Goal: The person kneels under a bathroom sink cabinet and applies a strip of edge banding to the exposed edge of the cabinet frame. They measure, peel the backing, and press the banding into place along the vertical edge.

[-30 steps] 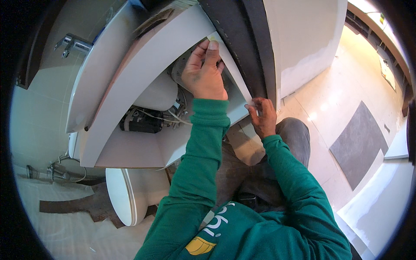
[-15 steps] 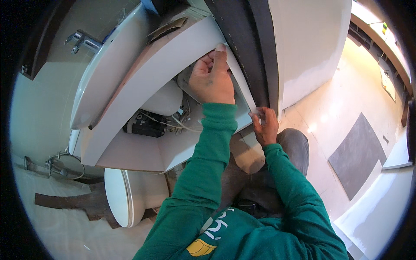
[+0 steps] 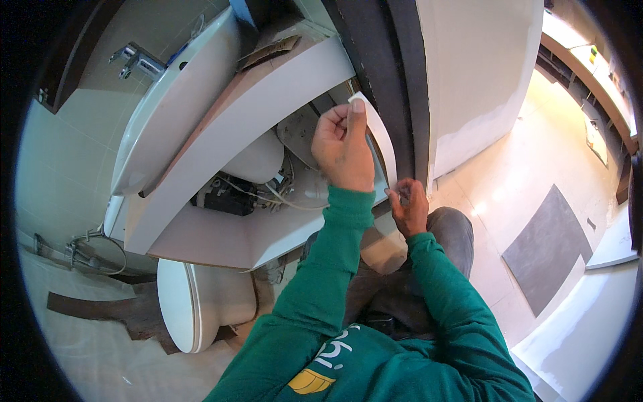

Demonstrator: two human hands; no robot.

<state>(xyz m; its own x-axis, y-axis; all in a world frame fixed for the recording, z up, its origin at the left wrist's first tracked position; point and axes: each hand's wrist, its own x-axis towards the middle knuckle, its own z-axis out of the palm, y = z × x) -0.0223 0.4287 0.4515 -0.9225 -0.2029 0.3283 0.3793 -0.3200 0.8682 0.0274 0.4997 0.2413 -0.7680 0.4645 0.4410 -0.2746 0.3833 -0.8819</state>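
Observation:
Between thumb and curled fingers, my left hand (image 3: 343,153) pinches the upper end of a thin white edging strip (image 3: 382,130). The strip bows away from the right edge of a white curved sink cabinet (image 3: 295,75), and the cabinet's bare edge shows beside it. My right hand (image 3: 409,208) is closed at the strip's lower end, its fingertips at the cabinet's lower right corner. Inside the open cabinet are the rounded underside of a basin (image 3: 254,157), a black device (image 3: 224,195) and loose pale cables (image 3: 284,199).
A basin (image 3: 177,100) with a chrome tap (image 3: 137,60) tops the cabinet. A dark door frame (image 3: 395,87) stands close on the right. A white toilet (image 3: 181,305) is at lower left. A grey sheet (image 3: 549,248) lies on the tiled floor.
The strip's upper end has come away from the cabinet edge, and my left hand has moved down and right with it. My right hand has shifted slightly down, still near the corner.

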